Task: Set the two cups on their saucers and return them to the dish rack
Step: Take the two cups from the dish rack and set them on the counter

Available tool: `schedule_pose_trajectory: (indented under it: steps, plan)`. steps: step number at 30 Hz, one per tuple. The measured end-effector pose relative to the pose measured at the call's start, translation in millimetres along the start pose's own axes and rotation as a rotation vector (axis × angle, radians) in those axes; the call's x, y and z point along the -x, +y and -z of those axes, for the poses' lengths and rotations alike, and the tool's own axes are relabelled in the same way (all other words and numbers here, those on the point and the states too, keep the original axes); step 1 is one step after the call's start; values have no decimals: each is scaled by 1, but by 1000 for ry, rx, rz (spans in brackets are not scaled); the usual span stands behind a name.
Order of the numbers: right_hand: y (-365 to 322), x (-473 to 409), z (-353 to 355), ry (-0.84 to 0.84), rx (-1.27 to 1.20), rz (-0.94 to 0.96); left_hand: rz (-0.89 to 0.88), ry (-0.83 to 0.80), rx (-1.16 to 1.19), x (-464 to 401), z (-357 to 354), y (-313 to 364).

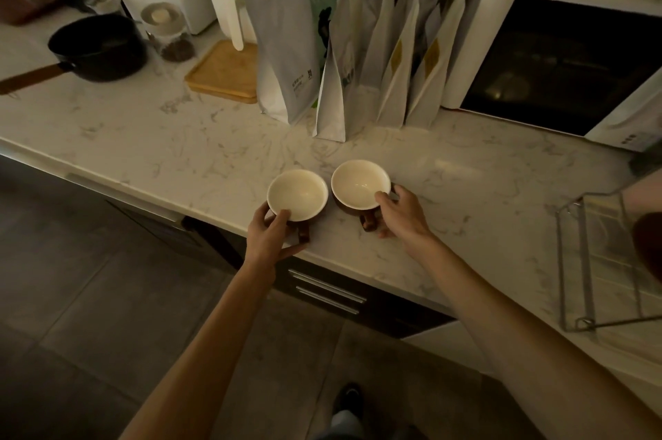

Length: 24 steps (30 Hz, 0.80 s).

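The countertop (215,139) looks like polished marble, white with grey veining. Both cups (297,194) (360,183) are glazed ceramic, glossy cream inside, brown outside. At ten o'clock a matt black pot (96,49) has a wooden handle; beside it lies a smooth wooden tray (224,72). Matt paper pouches (394,56) stand at twelve. The rack (587,260) at three o'clock is bare metal wire.

Saucepan (98,47); wooden board (225,72); pouches (390,60)

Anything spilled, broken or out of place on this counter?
Nothing spilled or broken. Both cups are upright and empty, the left cup held by the left hand near the counter edge, the right cup by the right hand. No saucers are clearly visible.
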State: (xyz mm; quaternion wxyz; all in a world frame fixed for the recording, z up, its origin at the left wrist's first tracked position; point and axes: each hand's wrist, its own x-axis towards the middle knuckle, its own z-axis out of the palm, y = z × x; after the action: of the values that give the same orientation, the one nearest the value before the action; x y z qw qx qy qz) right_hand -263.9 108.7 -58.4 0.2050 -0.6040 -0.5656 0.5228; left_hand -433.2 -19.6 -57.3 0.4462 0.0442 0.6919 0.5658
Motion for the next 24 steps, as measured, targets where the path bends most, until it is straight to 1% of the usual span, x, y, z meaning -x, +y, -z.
schedule_pose_trajectory:
  steps: [3, 5, 9, 11, 13, 15, 19, 22, 24]
  plan:
    - [0, 6, 6, -13, 82, 17, -80, 0, -131, 5, 3, 0]
    - [0, 10, 13, 3, 128, 29, -163, 25, -271, 9, 5, 0]
    - [2, 21, 33, 27, 279, 79, -434, 119, -728, 26, 6, 5]
    - [2, 31, 46, 42, 411, 161, -592, 128, -906, 38, 0, 9]
    - [2, 43, 61, 73, 525, 253, -717, 103, -1067, 48, -10, 12]
    - [3, 53, 74, 113, 651, 350, -804, 42, -1215, 59, -21, 14]
    - [9, 74, 103, 133, 909, 569, -921, -173, -1415, 85, -49, 13]
    - [17, 91, 127, 86, 1005, 626, -886, -384, -1503, 112, -74, 7]
    - [25, 103, 142, -10, 1052, 602, -802, -530, -1632, 130, -89, -2]
